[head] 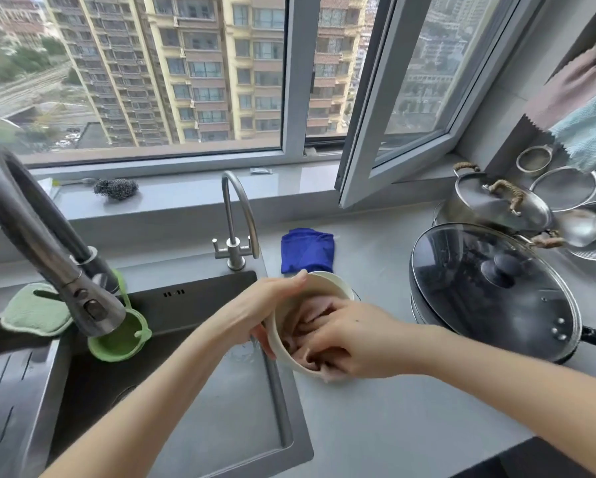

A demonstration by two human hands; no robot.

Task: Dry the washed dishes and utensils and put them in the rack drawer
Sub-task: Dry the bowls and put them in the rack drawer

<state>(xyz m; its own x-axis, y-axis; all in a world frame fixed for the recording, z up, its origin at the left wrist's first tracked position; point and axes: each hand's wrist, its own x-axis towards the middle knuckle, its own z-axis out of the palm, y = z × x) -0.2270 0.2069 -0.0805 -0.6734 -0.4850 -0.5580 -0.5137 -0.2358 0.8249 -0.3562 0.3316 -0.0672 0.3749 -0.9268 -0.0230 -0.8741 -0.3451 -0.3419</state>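
Head view: a smooth, round cream bowl (327, 282) is held tipped above the grey countertop (376, 426), just beside the right edge of the dark sink (200, 305), its mouth turned up and rightward. The rim is gripped by the left hand (272, 301); a soft, crumpled pinkish cloth (310, 313) is bunched inside under the curled fingers of the right hand (355, 339). Behind lie a folded blue cloth (307, 250) and a steel gooseneck tap (236, 208) — a glass-lidded pan (490, 291) stands to the right.

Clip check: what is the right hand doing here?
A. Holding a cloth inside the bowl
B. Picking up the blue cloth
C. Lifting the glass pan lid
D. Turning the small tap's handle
A: the right hand grips a pinkish cloth bunched inside the cream bowl, which the left hand holds by its rim.
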